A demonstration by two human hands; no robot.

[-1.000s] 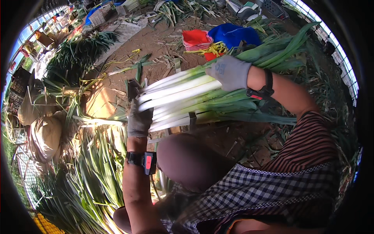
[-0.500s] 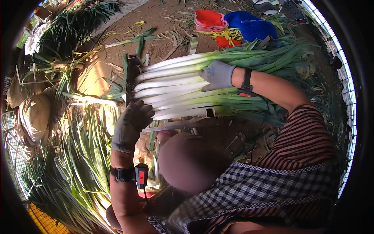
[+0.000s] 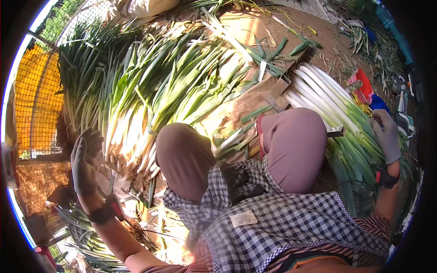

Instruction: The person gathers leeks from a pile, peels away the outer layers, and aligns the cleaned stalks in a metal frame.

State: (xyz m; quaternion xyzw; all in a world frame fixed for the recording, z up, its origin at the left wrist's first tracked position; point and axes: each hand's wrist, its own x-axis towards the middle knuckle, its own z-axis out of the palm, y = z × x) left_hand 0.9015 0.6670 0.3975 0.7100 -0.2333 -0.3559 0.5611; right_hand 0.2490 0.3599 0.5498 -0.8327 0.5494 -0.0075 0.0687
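Observation:
Trimmed leeks (image 3: 321, 86), white at the root end and green toward the tips, lie side by side in a metal frame (image 3: 336, 132) at my right. My right hand (image 3: 388, 136), in a grey glove, is beside their green leaves; its fingers are bent and apart, with nothing visible in them. On the far left, my gloved left hand (image 3: 85, 166) is raised, fingers stretched out and holding nothing. It is nearest to the root ends of a large heap of untrimmed leeks (image 3: 141, 86), whose roots look brown and soily.
My bent knees (image 3: 296, 145) stand between the heap and the frame. A red basket (image 3: 363, 84) and a blue bag (image 3: 378, 103) lie beyond the trimmed leeks. Netting with a yellow sheet (image 3: 36, 104) borders the left side. More leeks (image 3: 95, 241) lie at lower left.
My view has swung left, toward the heap. My left hand has left the leeks' root ends and moved out to the left; my right has come off the shafts toward the leaves.

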